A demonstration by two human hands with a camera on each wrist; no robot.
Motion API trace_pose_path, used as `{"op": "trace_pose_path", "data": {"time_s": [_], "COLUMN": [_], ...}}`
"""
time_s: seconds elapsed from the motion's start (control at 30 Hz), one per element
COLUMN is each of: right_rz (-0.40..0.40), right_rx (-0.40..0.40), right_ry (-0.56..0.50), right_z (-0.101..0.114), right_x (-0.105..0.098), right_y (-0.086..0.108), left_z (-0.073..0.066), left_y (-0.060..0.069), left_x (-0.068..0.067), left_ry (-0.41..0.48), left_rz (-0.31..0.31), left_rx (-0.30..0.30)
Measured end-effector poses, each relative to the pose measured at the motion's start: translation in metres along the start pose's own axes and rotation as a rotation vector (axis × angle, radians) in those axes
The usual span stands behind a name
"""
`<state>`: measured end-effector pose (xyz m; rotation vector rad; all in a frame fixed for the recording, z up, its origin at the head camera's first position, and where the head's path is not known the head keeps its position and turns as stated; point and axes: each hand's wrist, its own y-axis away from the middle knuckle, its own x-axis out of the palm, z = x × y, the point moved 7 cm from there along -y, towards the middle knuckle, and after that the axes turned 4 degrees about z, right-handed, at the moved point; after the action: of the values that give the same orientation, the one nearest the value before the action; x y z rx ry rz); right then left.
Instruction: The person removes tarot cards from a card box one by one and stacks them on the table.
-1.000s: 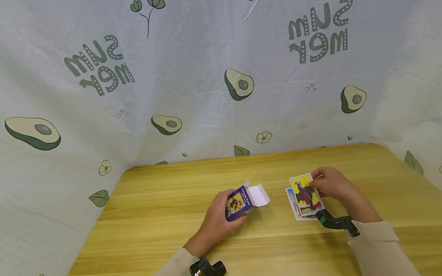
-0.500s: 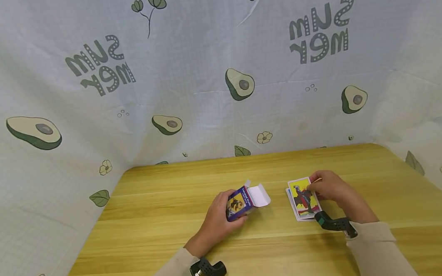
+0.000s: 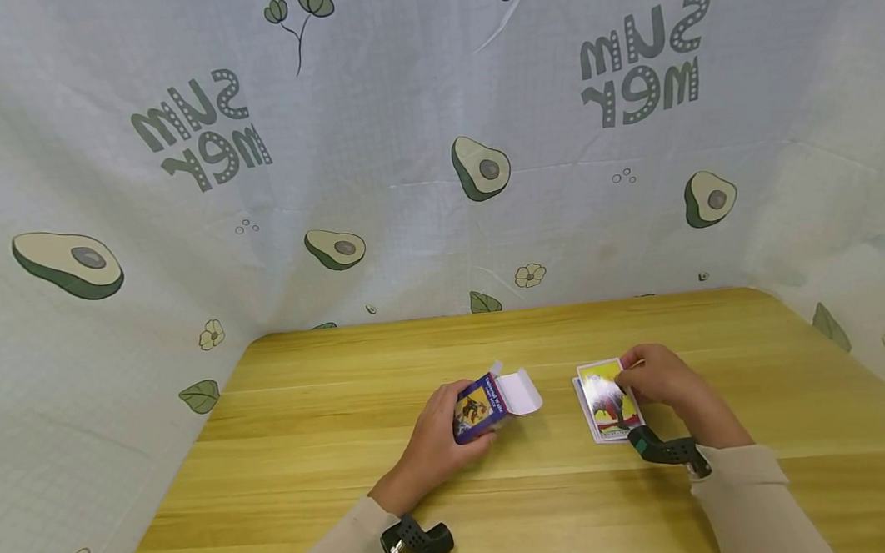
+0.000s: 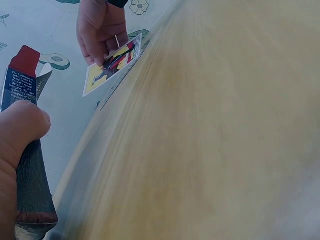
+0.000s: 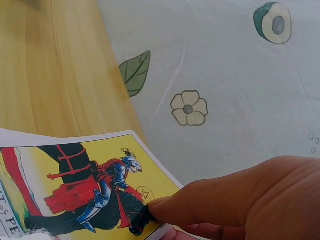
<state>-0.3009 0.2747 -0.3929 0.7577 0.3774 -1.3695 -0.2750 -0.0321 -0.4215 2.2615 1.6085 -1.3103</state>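
Note:
My left hand (image 3: pixel 436 444) grips a small blue card box (image 3: pixel 475 410), its white flap standing out at the right end; in the left wrist view the thumb (image 4: pixel 22 125) lies across the dark box side (image 4: pixel 32 185). To the right, my right hand (image 3: pixel 661 376) pinches a yellow-faced card (image 3: pixel 606 397) by its upper right edge. That card overlaps other white-bordered cards (image 3: pixel 587 415) on the table. The right wrist view has the card's rider picture (image 5: pixel 95 185), with my thumb (image 5: pixel 185 202) on its corner.
The wooden table (image 3: pixel 330 416) meets a pale cloth (image 3: pixel 388 104) with avocado and flower prints at its back and sides. A black wrist camera (image 3: pixel 426 538) is strapped to the left wrist, another (image 3: pixel 662 449) to the right.
My right hand has brought the yellow card slightly down and left, closer in line with the cards under it. Glare now covers part of its face. The left hand and box have hardly moved.

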Motion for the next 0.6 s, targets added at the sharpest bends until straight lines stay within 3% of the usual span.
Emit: {"op": "trace_pose_path", "data": {"time_s": [0.6], "right_rz": [-0.025], "right_rx": [0.013], "right_ry": [0.097], "right_z": [-0.0023], "right_x": [-0.0017], "right_y": [-0.0028], "left_z": [0.0003], "left_y": [-0.0011], "left_x": [0.0006], "left_ry": [-0.008], "left_rz": [0.005], "left_rx": [0.007]}}
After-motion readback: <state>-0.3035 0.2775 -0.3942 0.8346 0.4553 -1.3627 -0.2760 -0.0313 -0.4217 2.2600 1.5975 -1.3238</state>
